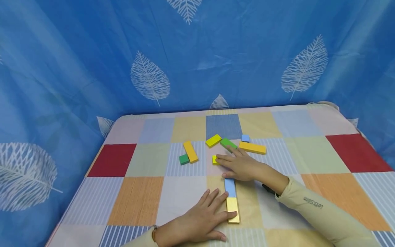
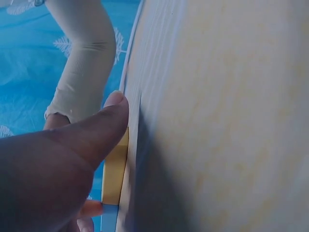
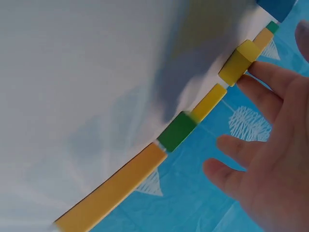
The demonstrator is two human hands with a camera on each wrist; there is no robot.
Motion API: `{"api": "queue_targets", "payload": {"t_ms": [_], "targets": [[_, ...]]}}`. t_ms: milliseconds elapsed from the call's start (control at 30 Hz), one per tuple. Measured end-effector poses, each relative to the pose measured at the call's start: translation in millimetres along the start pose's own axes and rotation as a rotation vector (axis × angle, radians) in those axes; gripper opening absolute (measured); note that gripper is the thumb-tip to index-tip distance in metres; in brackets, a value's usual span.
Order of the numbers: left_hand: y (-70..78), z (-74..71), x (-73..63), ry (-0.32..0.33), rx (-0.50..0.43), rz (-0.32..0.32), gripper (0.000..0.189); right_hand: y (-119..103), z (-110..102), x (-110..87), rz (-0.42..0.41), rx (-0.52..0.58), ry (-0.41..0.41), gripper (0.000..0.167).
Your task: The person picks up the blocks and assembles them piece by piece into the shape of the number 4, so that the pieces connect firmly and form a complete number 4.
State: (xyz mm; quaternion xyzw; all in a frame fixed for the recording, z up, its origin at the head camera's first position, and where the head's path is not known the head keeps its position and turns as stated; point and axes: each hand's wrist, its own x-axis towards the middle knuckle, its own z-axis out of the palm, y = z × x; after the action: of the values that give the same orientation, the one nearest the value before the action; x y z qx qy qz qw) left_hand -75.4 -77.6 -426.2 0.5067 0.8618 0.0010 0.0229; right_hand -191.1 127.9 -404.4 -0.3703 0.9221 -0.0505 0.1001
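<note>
In the head view a light blue block (image 1: 229, 188) and a golden-yellow block (image 1: 232, 204) lie end to end in a line. My left hand (image 1: 202, 218) is spread beside them, its fingertips touching the line near the joint and on the golden block. My right hand (image 1: 242, 167) reaches over the table from the right, fingers extended. Its fingertips touch a small yellow block (image 1: 214, 160), seen closer in the right wrist view as a yellow block (image 3: 236, 63). The right thumb lies at the far end of the light blue block.
Farther back lie a yellow block (image 1: 213, 141), a green block (image 1: 227, 143), an orange block (image 1: 252, 148) and a small blue block (image 1: 245, 138). To the left, an orange block (image 1: 190, 152) rests beside a dark green block (image 1: 183, 159). Patchwork cloth (image 1: 185, 195) covers the table.
</note>
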Motion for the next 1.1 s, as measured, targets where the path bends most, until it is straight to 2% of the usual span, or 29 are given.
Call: {"api": "queue_targets", "payload": {"t_ms": [133,367,567,900,1100], "targets": [[0.6,-0.3,0.6,0.003,0.0,0.0,0.061,1,-1,-15.4,0.009,0.02,0.014,0.059],[0.3,-2.1,0.5,0.016,0.017,-0.003,0.06,1,3,-30.4,-0.005,0.008,0.024,0.065],[0.4,-2.8,2.1,-0.001,0.0,-0.007,0.06,-3,4,-43.8,-0.015,0.015,0.028,0.064],[-2.0,-4.7,7.8,-0.006,-0.015,-0.018,0.056,-7,4,-53.6,-0.024,0.027,0.024,0.064],[-9.6,-9.1,17.0,-0.002,-0.017,-0.014,0.05,-8,7,-57.3,-0.031,0.036,0.04,0.066]]}}
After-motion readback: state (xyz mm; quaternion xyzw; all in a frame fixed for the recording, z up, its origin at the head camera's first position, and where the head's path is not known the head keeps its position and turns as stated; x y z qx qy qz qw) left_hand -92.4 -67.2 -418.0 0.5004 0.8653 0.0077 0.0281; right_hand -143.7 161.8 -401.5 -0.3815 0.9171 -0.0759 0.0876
